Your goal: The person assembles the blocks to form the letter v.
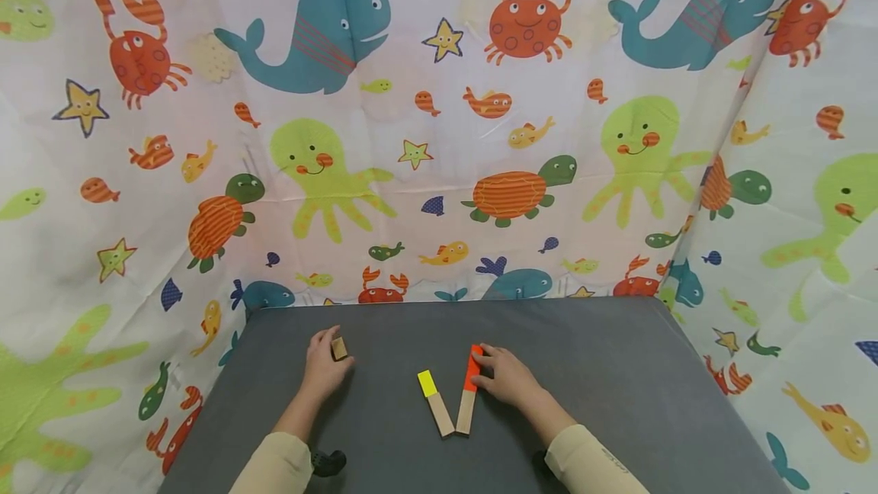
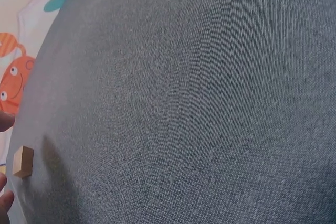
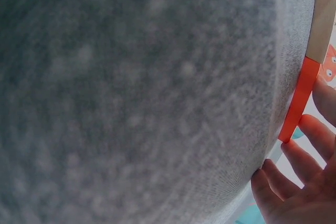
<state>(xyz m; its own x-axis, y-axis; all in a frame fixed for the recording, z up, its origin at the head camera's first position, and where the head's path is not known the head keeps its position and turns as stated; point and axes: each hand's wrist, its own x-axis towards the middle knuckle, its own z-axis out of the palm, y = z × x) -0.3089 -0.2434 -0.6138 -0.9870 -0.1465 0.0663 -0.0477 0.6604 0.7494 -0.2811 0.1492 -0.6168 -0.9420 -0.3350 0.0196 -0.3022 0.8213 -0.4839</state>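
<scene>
In the head view my left hand (image 1: 325, 364) is around a small wooden block (image 1: 339, 348) on the grey table. Its fingers (image 2: 5, 200) stand apart from this block (image 2: 22, 162) in the left wrist view. My right hand (image 1: 506, 376) touches an orange block (image 1: 472, 367) with its fingertips along one side and at the far end. A plain wooden block (image 1: 465, 412) lies end to end with the orange one. Left of it, a yellow block (image 1: 427, 383) adjoins another plain block (image 1: 441, 414). The two rows form a V, closest at the near end.
The grey table (image 1: 391, 463) reaches back to a hanging curtain (image 1: 439, 250) printed with sea animals, which also runs along both sides. A dark object (image 1: 328, 463) is beside the left sleeve.
</scene>
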